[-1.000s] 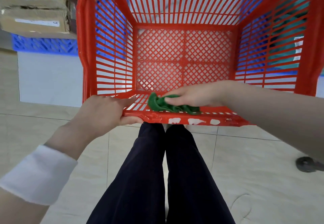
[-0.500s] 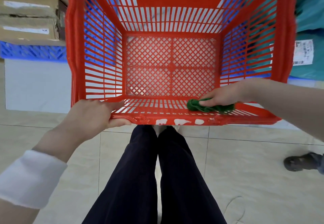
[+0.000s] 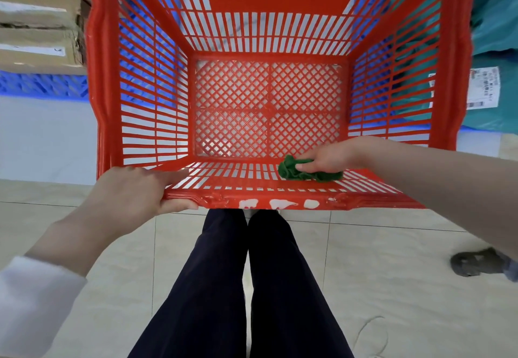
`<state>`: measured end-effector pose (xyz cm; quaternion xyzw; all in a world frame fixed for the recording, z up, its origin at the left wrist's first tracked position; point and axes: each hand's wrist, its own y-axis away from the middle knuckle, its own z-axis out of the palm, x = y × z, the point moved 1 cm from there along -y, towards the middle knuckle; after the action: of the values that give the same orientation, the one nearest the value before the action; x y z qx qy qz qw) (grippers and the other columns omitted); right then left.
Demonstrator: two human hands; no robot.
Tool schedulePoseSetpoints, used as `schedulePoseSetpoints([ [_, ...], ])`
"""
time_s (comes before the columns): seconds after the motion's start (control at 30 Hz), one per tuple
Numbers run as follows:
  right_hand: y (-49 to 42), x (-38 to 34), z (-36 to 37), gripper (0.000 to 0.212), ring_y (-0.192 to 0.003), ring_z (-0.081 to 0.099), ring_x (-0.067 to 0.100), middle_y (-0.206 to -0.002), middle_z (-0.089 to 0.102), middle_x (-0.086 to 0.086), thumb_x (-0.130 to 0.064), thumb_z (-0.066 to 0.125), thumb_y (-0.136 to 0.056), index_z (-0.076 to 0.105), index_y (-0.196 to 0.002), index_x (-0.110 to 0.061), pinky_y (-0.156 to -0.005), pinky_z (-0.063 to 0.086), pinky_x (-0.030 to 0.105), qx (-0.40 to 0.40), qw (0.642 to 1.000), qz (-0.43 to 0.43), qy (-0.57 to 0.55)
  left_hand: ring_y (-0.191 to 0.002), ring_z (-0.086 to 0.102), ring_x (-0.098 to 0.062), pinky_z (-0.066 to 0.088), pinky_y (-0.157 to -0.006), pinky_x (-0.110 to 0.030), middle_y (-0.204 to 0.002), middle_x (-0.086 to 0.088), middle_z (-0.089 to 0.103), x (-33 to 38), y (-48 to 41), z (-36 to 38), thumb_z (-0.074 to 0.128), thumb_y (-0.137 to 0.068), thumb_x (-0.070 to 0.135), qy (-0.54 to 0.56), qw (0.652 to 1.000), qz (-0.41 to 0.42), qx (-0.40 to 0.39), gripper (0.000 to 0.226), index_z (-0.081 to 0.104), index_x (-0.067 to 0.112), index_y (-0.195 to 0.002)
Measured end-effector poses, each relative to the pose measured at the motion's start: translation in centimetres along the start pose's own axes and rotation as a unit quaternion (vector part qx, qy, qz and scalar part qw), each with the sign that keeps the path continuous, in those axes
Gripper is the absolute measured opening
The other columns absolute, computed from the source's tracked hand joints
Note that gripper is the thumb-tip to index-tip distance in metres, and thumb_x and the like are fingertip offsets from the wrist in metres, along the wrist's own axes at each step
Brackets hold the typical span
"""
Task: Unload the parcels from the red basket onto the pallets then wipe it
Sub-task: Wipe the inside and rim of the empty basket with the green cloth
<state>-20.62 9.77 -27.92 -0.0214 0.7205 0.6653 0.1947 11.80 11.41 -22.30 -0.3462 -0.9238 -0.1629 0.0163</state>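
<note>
The red basket (image 3: 106,82) fills the upper view, tilted toward me, with nothing inside but a cloth. My left hand (image 3: 134,195) grips its near rim at the left corner, thumb under the edge. My right hand (image 3: 328,158) reaches in from the right and holds a crumpled green cloth (image 3: 302,172) against the inside of the near wall, right of centre. White smears mark the outside of the near rim.
Cardboard parcels (image 3: 39,35) are stacked on a blue pallet (image 3: 42,85) at the left. Teal bagged parcels (image 3: 493,49) with a white label lie at the right. My dark-trousered legs (image 3: 238,287) stand below on pale floor tiles. A grey sandal (image 3: 476,262) is at the right edge.
My right hand has slid the green cloth rightward along the near wall of the basket. The left hand has kept its grip on the rim. The camera view shifted slightly.
</note>
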Motion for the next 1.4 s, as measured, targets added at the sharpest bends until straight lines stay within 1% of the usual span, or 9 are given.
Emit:
schedulePoseSetpoints([
  [0.17,4.9,1.6,-0.6,0.014,-0.112,0.045,0.013,-0.107,0.053,-0.019,-0.044,0.042,-0.094,0.056,-0.096,-0.044,-0.108,0.031,0.034,-0.013,0.997,-0.052,-0.056,-0.065,0.067,-0.035,0.054,-0.047,-0.038,-0.076,-0.011,0.071,-0.2,0.1,0.4,-0.001,-0.071,0.083,0.002,1.000,-0.013,-0.008,0.101,0.068,0.020,-0.108],
  [0.3,2.1,1.3,0.4,0.048,-0.128,0.039,0.020,-0.139,0.043,-0.002,-0.048,0.033,-0.096,0.038,-0.138,-0.026,-0.109,0.028,0.035,-0.022,0.998,-0.023,0.058,-0.070,0.068,-0.035,0.056,-0.050,-0.040,-0.081,-0.011,0.072,-0.4,0.1,0.6,-0.002,-0.070,0.084,-0.006,1.000,-0.009,-0.023,0.103,0.067,0.020,-0.110],
  [0.47,-1.8,0.5,0.5,0.054,-0.138,0.027,0.024,-0.152,0.027,0.004,-0.046,0.032,-0.097,0.025,-0.145,-0.023,-0.114,0.019,0.039,-0.012,0.998,0.008,0.063,-0.072,0.068,-0.036,0.055,-0.049,-0.040,-0.083,-0.012,0.072,-0.1,-0.1,0.3,0.003,-0.072,0.083,-0.021,0.997,-0.016,-0.079,0.099,0.068,0.018,-0.109],
  [0.63,2.0,1.8,0.2,0.031,-0.097,0.053,0.020,-0.109,0.060,0.002,-0.035,0.045,-0.095,0.057,-0.120,-0.020,-0.076,0.042,0.024,0.036,0.995,-0.026,-0.087,-0.081,0.068,-0.036,0.056,-0.054,-0.041,-0.090,-0.010,0.072,-0.1,-0.4,-0.4,0.022,-0.075,0.078,-0.027,0.992,-0.007,-0.122,0.083,0.069,0.018,-0.108],
  [0.77,4.6,2.4,-0.3,0.030,-0.086,0.055,0.020,-0.101,0.064,0.013,-0.031,0.049,-0.094,0.061,-0.107,-0.007,-0.075,0.044,0.029,0.073,0.991,-0.017,-0.110,-0.067,0.068,-0.037,0.052,-0.041,-0.040,-0.078,-0.011,0.072,1.2,-0.6,-2.1,0.044,-0.067,0.063,-0.038,0.992,-0.008,-0.117,0.063,0.073,0.014,-0.094],
  [0.93,6.6,2.5,0.2,0.021,-0.076,0.055,0.016,-0.085,0.060,0.002,-0.028,0.050,-0.094,0.060,-0.100,-0.011,-0.063,0.042,0.022,0.130,0.970,-0.033,-0.201,-0.103,0.060,-0.033,0.053,-0.073,-0.043,-0.112,-0.008,0.066,0.8,-0.4,-1.8,0.020,-0.061,0.077,0.022,0.989,-0.084,-0.118,0.088,0.061,0.026,-0.119],
  [1.07,8.3,2.7,1.1,0.015,-0.086,0.063,0.017,-0.091,0.066,0.001,-0.023,0.049,-0.094,0.061,-0.101,-0.017,-0.082,0.050,0.028,0.207,0.899,-0.065,-0.381,-0.109,0.057,-0.026,0.051,-0.079,-0.037,-0.117,-0.001,0.062,0.8,-0.5,-1.7,0.007,-0.054,0.080,0.033,0.986,-0.085,-0.140,0.096,0.050,0.032,-0.126],
  [1.27,11.0,3.1,2.6,0.019,-0.074,0.069,0.009,-0.095,0.069,0.001,-0.032,0.052,-0.088,0.061,-0.100,-0.022,-0.073,0.057,0.031,0.293,0.796,-0.102,-0.520,-0.103,0.059,-0.023,0.046,-0.078,-0.034,-0.110,0.001,0.065,1.0,-0.3,-1.7,0.012,-0.058,0.079,0.057,0.983,-0.096,-0.145,0.087,0.046,0.036,-0.125],
  [1.4,11.3,2.6,3.2,0.024,-0.076,0.070,0.008,-0.084,0.074,-0.006,-0.026,0.042,-0.097,0.057,-0.113,-0.017,-0.063,0.059,0.028,0.375,0.654,-0.160,-0.637,-0.102,0.060,-0.024,0.046,-0.078,-0.034,-0.108,0.001,0.066,1.0,-0.3,-1.6,0.011,-0.060,0.079,0.057,0.986,-0.074,-0.136,0.084,0.047,0.038,-0.123],
])
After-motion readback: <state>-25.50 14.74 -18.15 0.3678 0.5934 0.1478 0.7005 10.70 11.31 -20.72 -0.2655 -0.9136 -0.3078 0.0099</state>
